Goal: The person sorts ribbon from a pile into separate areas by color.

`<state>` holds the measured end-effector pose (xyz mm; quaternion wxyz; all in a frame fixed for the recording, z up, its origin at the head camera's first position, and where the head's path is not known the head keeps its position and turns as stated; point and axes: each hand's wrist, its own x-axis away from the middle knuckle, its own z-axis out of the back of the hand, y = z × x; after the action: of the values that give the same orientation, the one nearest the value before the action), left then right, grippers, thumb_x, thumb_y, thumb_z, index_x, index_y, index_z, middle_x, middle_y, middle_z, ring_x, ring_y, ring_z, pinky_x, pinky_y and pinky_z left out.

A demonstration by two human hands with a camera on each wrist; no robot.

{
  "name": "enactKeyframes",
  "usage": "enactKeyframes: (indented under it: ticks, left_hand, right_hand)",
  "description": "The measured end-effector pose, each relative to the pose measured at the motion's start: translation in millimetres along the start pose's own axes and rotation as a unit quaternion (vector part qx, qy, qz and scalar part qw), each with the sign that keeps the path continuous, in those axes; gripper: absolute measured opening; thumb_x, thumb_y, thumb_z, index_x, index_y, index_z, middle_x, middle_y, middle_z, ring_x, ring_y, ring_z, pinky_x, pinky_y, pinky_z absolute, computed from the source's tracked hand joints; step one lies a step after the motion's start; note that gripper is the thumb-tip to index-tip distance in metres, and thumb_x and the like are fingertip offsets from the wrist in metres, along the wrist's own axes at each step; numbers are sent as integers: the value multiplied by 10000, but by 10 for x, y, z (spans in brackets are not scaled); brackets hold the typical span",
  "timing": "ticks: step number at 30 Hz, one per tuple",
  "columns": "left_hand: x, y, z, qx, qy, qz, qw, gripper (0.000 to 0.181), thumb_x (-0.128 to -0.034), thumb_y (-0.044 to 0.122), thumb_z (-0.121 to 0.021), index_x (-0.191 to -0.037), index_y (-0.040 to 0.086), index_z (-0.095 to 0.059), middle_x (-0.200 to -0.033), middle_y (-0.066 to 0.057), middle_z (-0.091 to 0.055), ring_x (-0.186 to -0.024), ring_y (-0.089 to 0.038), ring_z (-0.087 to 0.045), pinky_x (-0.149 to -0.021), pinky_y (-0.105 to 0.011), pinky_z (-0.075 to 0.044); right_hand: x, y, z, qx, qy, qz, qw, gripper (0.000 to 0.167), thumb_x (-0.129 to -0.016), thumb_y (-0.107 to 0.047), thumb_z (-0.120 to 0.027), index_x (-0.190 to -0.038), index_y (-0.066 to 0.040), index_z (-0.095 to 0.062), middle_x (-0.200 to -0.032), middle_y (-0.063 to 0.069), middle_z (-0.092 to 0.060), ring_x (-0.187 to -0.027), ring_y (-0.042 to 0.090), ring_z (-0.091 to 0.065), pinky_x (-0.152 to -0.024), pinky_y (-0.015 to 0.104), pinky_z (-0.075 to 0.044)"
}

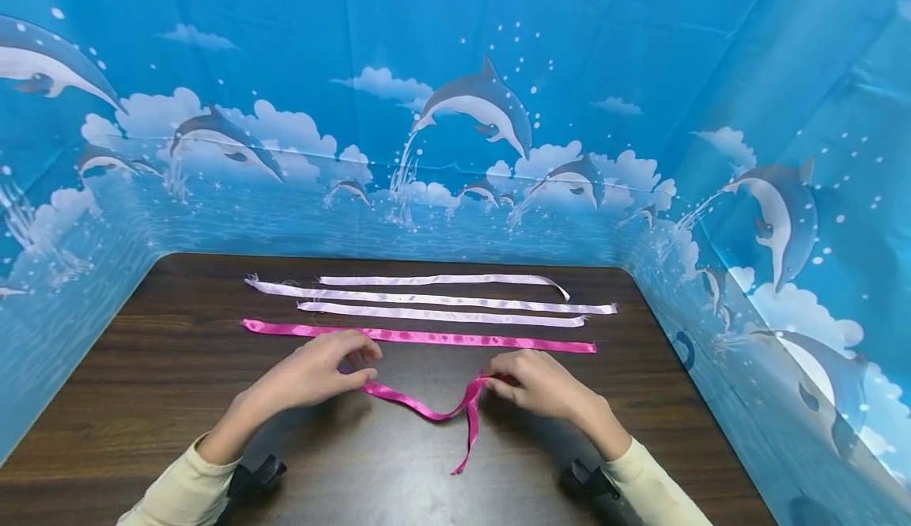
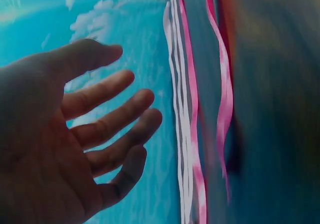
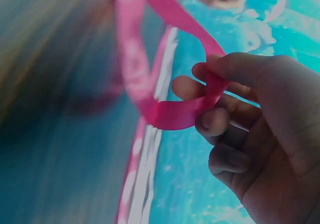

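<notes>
My right hand [image 1: 535, 384] pinches a narrow magenta ribbon [image 1: 420, 409] between thumb and fingertips. One tail of this ribbon hangs toward the near side. In the right wrist view the ribbon [image 3: 175, 115] bends in a loop at the fingertips. The rest stretches leftward to my left hand [image 1: 323, 368], which hovers at its other end. Spread, loosely bent fingers show on the left hand [image 2: 107, 119] in the left wrist view, with nothing between them. Just beyond both hands a second magenta ribbon [image 1: 455, 338] lies straight across the table.
Three pale lilac ribbons lie roughly parallel beyond the straight magenta one: a near ribbon [image 1: 427, 314], a longer middle ribbon [image 1: 434, 300] and a far ribbon [image 1: 441, 279] curled at its right end. A dolphin-print sheet [image 1: 398, 233] borders the dark wooden table [image 1: 142, 399] at back and sides.
</notes>
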<state>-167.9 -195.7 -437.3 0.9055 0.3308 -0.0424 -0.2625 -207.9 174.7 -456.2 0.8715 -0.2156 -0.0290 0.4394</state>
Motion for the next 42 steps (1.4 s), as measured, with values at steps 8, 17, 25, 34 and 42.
enactKeyframes:
  ticks: [8,17,25,34,42]
  left_hand:
    - [-218,300,-531,718,-550,-387,9952,549,-935,525,-702,-1361,191,-614,-1309,36,-612,-1222,-214,-564,-978,-537,-449]
    - [-255,569,-959,1411,171,-569,9882,321,-972,283,-724,-1261,166,-651,-1146,35,-693,-1083,-125,-634,-902,-454,-521]
    - [-106,617,-811,1437,784,-538,9850,172,-985,36,-663,-1137,118,-660,-883,99,-696,-863,-67,-677,-825,-317,-552]
    - [3,499,-361,1536,642,-128,9860,99,-997,306,-690,-1020,210,-685,-802,91,-660,-708,-104,-583,-634,-292,-500]
    - [179,297,-58,1582,593,15,9856,106,-967,302,-728,-988,205,-690,-813,47,-633,-764,-157,-588,-672,-315,-491]
  right_hand:
    - [-6,-260,193,-619,196,43,9979,49,-966,-150,-727,-1003,-156,-757,-738,-175,-564,-621,40,-503,-539,243,-432]
    - [14,-388,311,-1123,344,-24,9931,115,-974,-200,-725,-1072,-154,-763,-798,-81,-675,-627,99,-567,-556,253,-485]
    - [98,-399,382,-1115,412,-161,9928,65,-963,-150,-731,-1017,-166,-763,-747,-104,-661,-576,60,-536,-511,242,-452]
    - [163,-337,451,-1378,275,14,9901,83,-1006,-201,-682,-1053,-175,-745,-776,-37,-688,-583,7,-486,-514,223,-418]
    - [237,-240,509,-1585,98,-60,9873,194,-1032,-70,-585,-1154,-128,-725,-837,-140,-685,-577,37,-477,-523,222,-398]
